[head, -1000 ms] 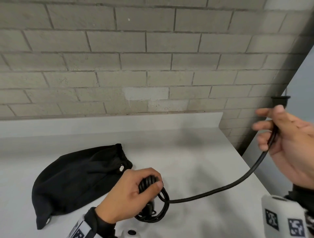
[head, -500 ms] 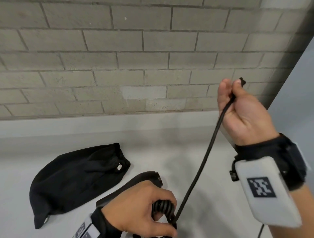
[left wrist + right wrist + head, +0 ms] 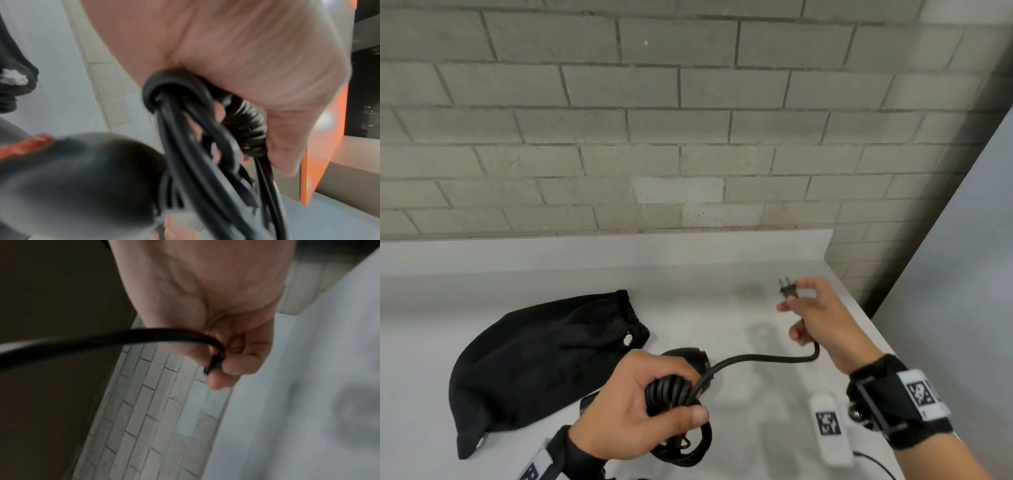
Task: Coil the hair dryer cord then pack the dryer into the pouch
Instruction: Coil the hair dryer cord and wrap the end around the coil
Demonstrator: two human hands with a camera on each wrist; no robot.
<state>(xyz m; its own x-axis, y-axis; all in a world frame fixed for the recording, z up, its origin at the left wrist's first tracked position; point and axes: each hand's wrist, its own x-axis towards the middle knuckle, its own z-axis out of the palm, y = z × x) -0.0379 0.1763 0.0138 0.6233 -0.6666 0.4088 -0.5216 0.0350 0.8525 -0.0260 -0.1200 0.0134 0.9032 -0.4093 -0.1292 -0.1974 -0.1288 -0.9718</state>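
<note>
1. Left hand [image 3: 633, 407]: bare; black cuff at the wrist, with a white band bearing black print just below the cuff.
2. Right hand [image 3: 822, 322]: bare; wide black strap behind it.
3. On the strap: white tag [image 3: 921, 394] printed with a black square-pattern code.

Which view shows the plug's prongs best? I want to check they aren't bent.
The head view: the plug sticks out above the right hand, both prongs clear against the counter. The right wrist view shows only a dark bit of it between the fingers, prongs hidden. The left wrist view shows coiled cord, no plug.
</note>
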